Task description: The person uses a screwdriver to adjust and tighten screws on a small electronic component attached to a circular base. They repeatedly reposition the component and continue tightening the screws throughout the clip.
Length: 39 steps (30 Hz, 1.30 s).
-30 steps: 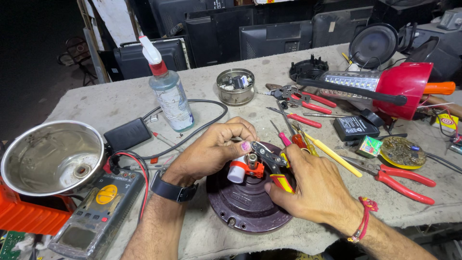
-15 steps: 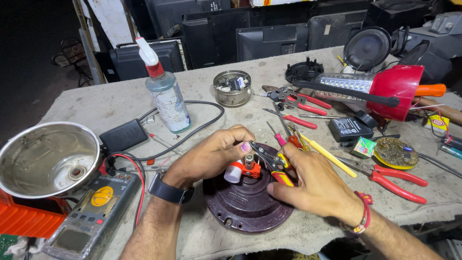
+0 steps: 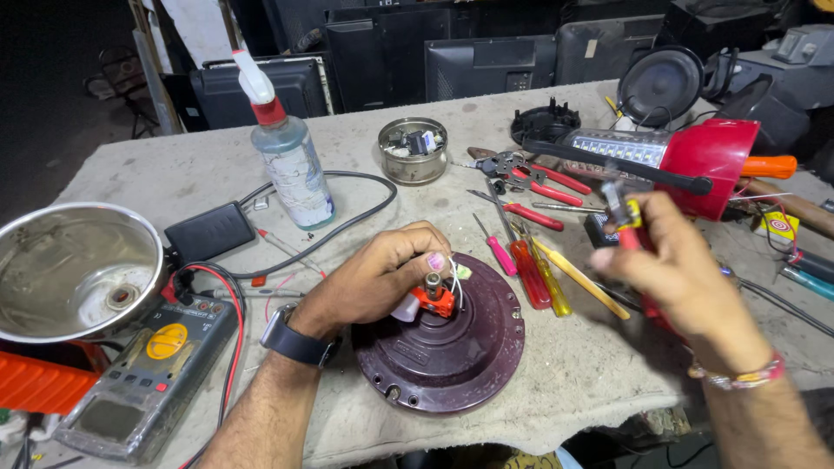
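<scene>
A round dark maroon motor housing [image 3: 452, 352] lies on the cloth-covered table near the front edge. My left hand [image 3: 378, 278] rests on its top, fingers pinching an orange part [image 3: 434, 300] with thin white wires by the centre shaft. My right hand [image 3: 673, 265] is lifted to the right of the housing, blurred, gripping a small hand tool [image 3: 621, 208] with a red and yellow handle. A dark watch sits on my left wrist, a beaded band on my right.
A yellow multimeter [image 3: 148, 373] with red and black leads and a steel bowl [image 3: 74, 269] sit at left. A spray bottle [image 3: 287, 156], small tin [image 3: 413, 149], pliers [image 3: 530, 178], screwdrivers [image 3: 534, 269] and a red lantern [image 3: 695, 156] lie behind. Dark monitors line the back.
My right hand has lifted off the housing and swung up to the right with the tool. The left hand has stayed on the orange part.
</scene>
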Each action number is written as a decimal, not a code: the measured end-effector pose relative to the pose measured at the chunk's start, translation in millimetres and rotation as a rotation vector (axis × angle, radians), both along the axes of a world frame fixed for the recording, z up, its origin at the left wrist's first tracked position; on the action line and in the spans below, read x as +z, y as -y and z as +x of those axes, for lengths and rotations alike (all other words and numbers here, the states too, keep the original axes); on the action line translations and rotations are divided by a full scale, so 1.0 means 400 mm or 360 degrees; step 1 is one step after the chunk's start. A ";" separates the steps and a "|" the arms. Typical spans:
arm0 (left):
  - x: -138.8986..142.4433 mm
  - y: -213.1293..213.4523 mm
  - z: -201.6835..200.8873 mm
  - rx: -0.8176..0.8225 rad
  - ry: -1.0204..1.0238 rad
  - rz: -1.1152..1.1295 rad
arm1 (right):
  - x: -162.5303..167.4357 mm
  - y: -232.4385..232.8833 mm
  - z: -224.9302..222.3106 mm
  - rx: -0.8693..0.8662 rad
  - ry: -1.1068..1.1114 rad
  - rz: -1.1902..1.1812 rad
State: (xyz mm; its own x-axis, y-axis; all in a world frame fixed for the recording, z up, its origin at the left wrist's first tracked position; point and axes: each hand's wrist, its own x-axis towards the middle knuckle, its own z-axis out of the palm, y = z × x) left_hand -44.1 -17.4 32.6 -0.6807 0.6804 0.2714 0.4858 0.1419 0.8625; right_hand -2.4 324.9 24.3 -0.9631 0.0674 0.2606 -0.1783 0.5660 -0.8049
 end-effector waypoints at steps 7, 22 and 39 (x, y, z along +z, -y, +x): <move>0.000 0.007 0.002 0.0095 -0.0132 -0.0015 | -0.037 0.108 0.000 -0.0403 -0.0749 0.1565; -0.004 0.014 -0.001 0.0105 -0.0164 0.0052 | -0.030 0.302 0.085 0.0392 -0.0626 0.0302; -0.001 0.028 0.005 0.0062 -0.0317 0.0170 | -0.015 0.319 0.054 0.0255 -0.0737 0.0171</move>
